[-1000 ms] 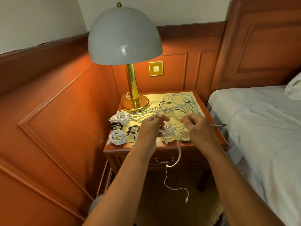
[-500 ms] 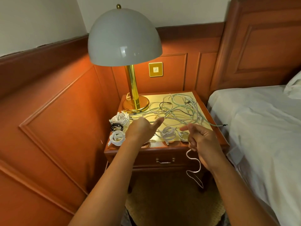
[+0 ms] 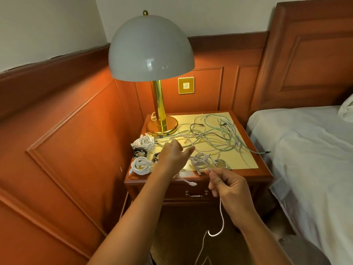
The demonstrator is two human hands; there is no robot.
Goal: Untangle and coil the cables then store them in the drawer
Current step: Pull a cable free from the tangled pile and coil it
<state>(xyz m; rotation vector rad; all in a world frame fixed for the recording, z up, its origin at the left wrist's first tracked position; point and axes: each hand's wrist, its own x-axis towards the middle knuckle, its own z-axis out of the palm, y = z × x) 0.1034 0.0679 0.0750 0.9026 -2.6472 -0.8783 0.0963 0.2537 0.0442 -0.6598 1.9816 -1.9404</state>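
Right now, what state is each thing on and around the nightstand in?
Drawer: closed.
Lamp: on, upright.
Tangled cables: loose, uncoiled, spread across the top.
Coiled cables: bundled at the front left.
White cable: pinched, hanging below the table's front edge.
Right hand: grips the white cable.
Left hand: fingers extended over the tangle; contact unclear.

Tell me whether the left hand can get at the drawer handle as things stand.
Probably yes. The left hand hovers over the nightstand's front edge, holding nothing that I can see, and the drawer handle sits just below it, uncovered. Only a loose white cable end hangs nearby, beside the handle rather than across it.
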